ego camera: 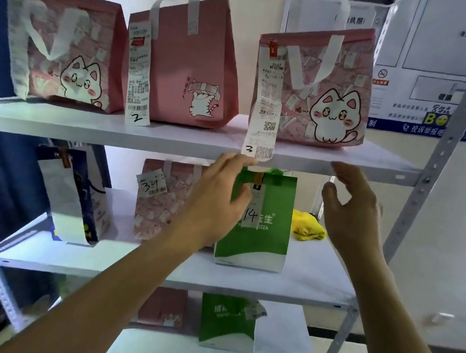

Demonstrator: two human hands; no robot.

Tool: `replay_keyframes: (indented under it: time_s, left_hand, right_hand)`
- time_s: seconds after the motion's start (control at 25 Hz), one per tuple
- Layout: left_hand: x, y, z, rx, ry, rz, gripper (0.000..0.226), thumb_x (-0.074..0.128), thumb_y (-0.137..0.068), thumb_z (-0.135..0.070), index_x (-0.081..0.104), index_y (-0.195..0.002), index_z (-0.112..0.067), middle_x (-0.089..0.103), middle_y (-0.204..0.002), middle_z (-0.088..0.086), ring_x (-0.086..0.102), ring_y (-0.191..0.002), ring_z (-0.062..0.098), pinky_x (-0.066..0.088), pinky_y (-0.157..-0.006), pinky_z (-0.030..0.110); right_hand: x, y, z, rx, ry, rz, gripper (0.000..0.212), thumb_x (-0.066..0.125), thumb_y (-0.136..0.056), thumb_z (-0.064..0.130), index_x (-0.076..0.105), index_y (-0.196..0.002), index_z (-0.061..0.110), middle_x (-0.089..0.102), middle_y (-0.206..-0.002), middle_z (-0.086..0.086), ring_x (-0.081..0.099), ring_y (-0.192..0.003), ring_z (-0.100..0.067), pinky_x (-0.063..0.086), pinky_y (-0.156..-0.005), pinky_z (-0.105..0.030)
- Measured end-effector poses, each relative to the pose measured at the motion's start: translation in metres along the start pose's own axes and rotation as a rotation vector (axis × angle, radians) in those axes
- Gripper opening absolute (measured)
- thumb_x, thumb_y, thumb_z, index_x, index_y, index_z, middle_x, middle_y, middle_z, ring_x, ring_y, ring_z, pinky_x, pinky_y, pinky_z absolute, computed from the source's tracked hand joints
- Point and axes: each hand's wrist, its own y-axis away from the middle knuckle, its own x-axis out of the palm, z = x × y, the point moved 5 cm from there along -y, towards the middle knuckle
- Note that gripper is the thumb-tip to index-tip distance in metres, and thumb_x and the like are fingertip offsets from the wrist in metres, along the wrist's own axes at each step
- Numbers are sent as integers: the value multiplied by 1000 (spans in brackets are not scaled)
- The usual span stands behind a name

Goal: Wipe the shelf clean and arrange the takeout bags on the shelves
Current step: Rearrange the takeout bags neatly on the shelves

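Observation:
Three pink cat bags stand on the top shelf [195, 141]: one at the left [68, 46], one in the middle [191, 67], one at the right [314, 87] with a long receipt marked 3 [264, 99] hanging over the edge. On the middle shelf stands a green and white bag marked 14 [260, 230]. My left hand [218, 200] is in front of the green bag's left side, fingers relaxed, fingertips near the receipt's end. To that bag's right, my right hand [351, 210] is held open in the air and touches nothing.
A yellow cloth [306, 226] lies on the middle shelf behind the green bag. A pink bag marked 324 [161, 198] and a blue and white bag [73, 198] stand further left. The bottom shelf holds another green bag [226, 323]. A metal upright [438, 156] runs at the right.

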Motion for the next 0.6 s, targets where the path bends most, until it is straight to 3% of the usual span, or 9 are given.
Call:
replay_keyframes:
  time_s: [0.08, 0.24, 0.36, 0.44, 0.6]
  left_hand:
    - [3, 15, 4, -7, -15, 15, 41, 54, -99, -21, 47, -138, -26, 43, -142, -7, 39, -119, 0, 33, -78, 0]
    - [8, 44, 26, -80, -20, 30, 35, 54, -98, -22, 51, -133, -24, 47, -137, -6, 45, -123, 11, 40, -102, 28]
    - [12, 67, 47, -141, -25, 50, 30, 54, -98, -21, 54, -128, -23, 48, -132, -7, 45, -120, 9, 35, -93, 11]
    - [15, 84, 61, -178, -39, 70, 29, 55, -97, -20, 55, -126, -23, 49, -130, -7, 43, -117, 6, 34, -89, 7]
    - [20, 115, 87, -234, -32, 105, 25, 52, -97, -22, 56, -122, -23, 52, -126, -9, 44, -115, 4, 31, -90, 7]
  right_hand:
    - [12, 27, -3, 22, -27, 53, 36, 58, -97, 20, 58, -131, 32, 65, -128, 7, 55, -117, -5, 39, -97, -26]
    - [47, 69, -14, 81, -63, 177, 35, 59, -96, 18, 60, -129, 28, 67, -124, 3, 61, -115, -11, 43, -92, -25]
    - [71, 92, -17, 109, -74, 220, 33, 61, -94, 13, 65, -125, 24, 69, -118, 5, 63, -107, -12, 44, -86, -19]
    - [88, 109, -16, 126, -71, 256, 33, 62, -93, 12, 65, -123, 24, 68, -113, 9, 62, -103, -7, 41, -82, -11]
    - [119, 143, -17, 178, -87, 339, 31, 63, -94, 13, 65, -123, 22, 64, -110, 12, 60, -102, -7, 44, -87, -19]
